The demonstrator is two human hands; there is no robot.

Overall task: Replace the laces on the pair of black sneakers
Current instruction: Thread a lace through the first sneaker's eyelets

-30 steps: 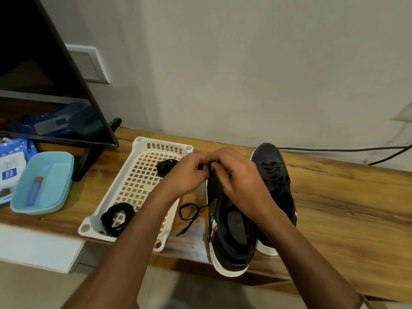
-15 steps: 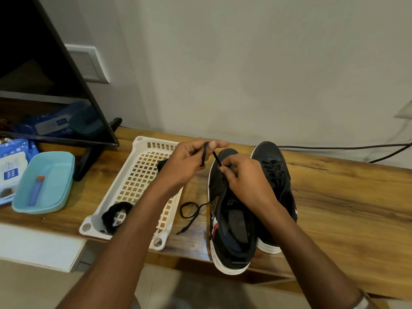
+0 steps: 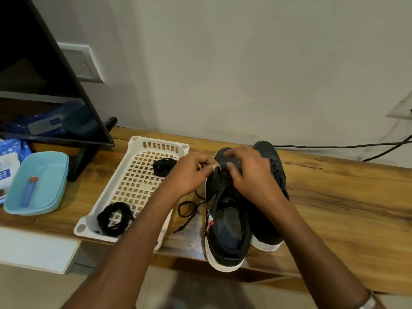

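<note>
Black fabric and a white sole mark the near sneaker (image 3: 225, 230), which sits toes-away at the front edge of the wooden counter (image 3: 334, 208), heel slightly overhanging, so its eyelets face us and are easy to reach. Our left hand (image 3: 189, 175) has its fingers curled at the left side of the throat, pinching what looks like the black lace (image 3: 189, 210) near the eyelets, though the exact grip is partly hidden. Our right hand (image 3: 252, 177) is curled over the tongue area, apparently steadying it or guiding the lace; we cannot tell whether it pinches the lace itself. A loose tail of that lace loops down at 7 o'clock from the hands and lies on the counter between shoe and basket. We judge this to be threading work on the upper eyelets of this shoe, with the pair not yet finished. On the insole, a letter "S" logo under a small word we cannot read is visible. Touching this shoe at 3 o'clock stands the second sneaker (image 3: 274, 175), laced, parked close so the pair stays together. At 9 o'clock lies a white lattice basket (image 3: 138, 175), holding one coiled black lace (image 3: 114, 216) at its near end and another bundle (image 3: 163, 167) at its far end, kept within easy reach. Farther at 9 o'clock rests a pale blue tray (image 3: 51, 175) with a blue tube (image 3: 30, 191); the blue packets beyond carry print too small to read. A dark screen (image 3: 44, 85) stands at 10 o'clock.
</note>
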